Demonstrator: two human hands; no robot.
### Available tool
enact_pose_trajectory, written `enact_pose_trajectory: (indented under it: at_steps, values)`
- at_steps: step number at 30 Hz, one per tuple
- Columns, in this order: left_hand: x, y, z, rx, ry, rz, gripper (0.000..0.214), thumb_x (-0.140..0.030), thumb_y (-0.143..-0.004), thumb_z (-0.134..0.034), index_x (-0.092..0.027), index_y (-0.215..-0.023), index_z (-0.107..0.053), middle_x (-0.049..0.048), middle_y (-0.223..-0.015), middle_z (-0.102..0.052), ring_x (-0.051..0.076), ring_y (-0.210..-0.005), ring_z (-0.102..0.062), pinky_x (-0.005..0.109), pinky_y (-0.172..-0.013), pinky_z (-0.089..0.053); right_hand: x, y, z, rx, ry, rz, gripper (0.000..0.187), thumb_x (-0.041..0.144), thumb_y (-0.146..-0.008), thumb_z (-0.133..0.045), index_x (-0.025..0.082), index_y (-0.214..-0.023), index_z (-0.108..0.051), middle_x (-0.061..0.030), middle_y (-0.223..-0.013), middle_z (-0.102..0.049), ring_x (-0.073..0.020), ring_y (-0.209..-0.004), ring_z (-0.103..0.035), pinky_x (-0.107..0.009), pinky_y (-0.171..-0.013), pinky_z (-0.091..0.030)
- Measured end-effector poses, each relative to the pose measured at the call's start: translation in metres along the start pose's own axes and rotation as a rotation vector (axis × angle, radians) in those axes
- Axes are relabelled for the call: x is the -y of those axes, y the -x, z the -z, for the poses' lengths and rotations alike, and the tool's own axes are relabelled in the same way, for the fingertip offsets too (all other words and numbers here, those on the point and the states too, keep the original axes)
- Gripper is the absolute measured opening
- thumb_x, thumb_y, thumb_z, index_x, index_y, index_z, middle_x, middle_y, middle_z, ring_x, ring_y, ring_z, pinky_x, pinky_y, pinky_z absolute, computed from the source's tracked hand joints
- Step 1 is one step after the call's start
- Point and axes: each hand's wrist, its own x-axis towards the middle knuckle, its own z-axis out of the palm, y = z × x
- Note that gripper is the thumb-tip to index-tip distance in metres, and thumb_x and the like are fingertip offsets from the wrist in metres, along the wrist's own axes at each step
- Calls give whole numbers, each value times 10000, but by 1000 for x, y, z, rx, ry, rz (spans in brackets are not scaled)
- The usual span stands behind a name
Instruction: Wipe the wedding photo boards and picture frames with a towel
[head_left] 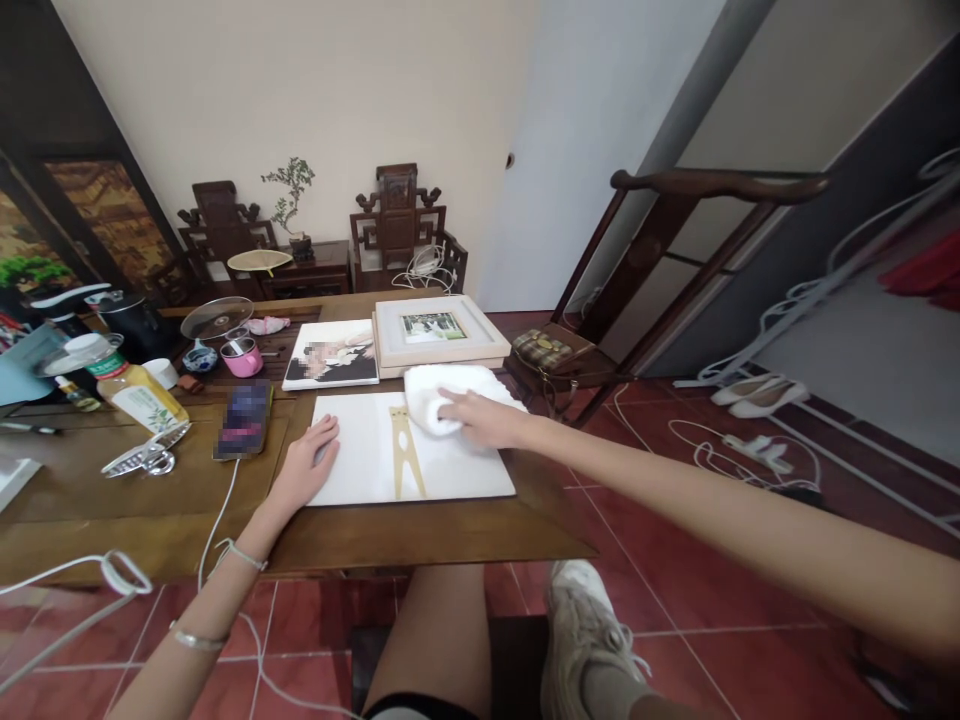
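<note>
A white rectangular panel [352,475] lies flat at the table's front edge, with a yellow A-shaped piece [406,455] along its middle; I cannot tell whether that piece is attached or printed. My left hand [309,460] rests on the panel's left edge, fingers stretched out and holding nothing. On the panel's far right corner, my right hand [484,418] presses a bunched white cloth [457,382], its index finger pointing left. Part of the cloth hangs past the panel's right side, and the panel's corner beneath it is hidden.
Behind the panel lie a framed photo [433,328] on a box and a photo print [332,355]. To the left are a phone [244,420] with a cable, a silver hair clip [146,452], a bottle [131,385] and a pink cup [241,356]. A wooden chair [637,260] stands right.
</note>
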Motion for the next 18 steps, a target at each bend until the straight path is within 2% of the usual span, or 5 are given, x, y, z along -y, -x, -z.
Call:
enact_pose_trajectory:
  at_steps: [4, 6, 9, 14, 18]
  values:
    - [-1, 0, 0, 5, 1, 1, 425, -394, -915, -466, -116, -1160, -675, 150, -1325, -596, 268, -1307, -492, 455, -1138, -343, 33, 39, 14, 211, -105, 69, 429, -64, -635, -413, 170, -892, -667, -75, -808, -644, -247, -975, -618, -276, -761, -438]
    - [-1, 0, -1, 4, 0, 4, 418, -391, -916, -465, -125, -1158, -677, 143, -1327, -597, 265, -1308, -492, 450, -1139, -343, 49, 57, 22, 346, -184, 87, 429, -49, -621, -423, 192, -862, -682, -41, -763, -631, -207, -790, -620, -254, -678, -433]
    - [-1, 0, -1, 1, -5, 9, 414, -385, -917, -466, -122, -1157, -677, 146, -1334, -590, 266, -1310, -489, 447, -1139, -342, 55, 70, 26, 410, -279, 95, 445, -47, -583, -407, 196, -829, -687, -16, -741, -620, -181, -747, -599, -239, -667, -425]
    - [-1, 0, -1, -3, 7, -3, 411, -381, -912, -472, -118, -1153, -677, 151, -1325, -597, 275, -1305, -494, 470, -1129, -349, 14, 47, 15, 209, -329, 183, 390, -1, -577, -397, 153, -826, -654, -16, -790, -642, -177, -798, -603, -242, -741, -442]
    - [0, 0, -1, -15, 2, -9, 408, -379, -909, -478, -116, -1147, -680, 152, -1314, -604, 275, -1298, -502, 473, -1127, -352, -25, 12, 6, -16, -196, 103, 335, 23, -582, -384, 157, -777, -622, -31, -760, -650, -199, -775, -604, -278, -746, -444]
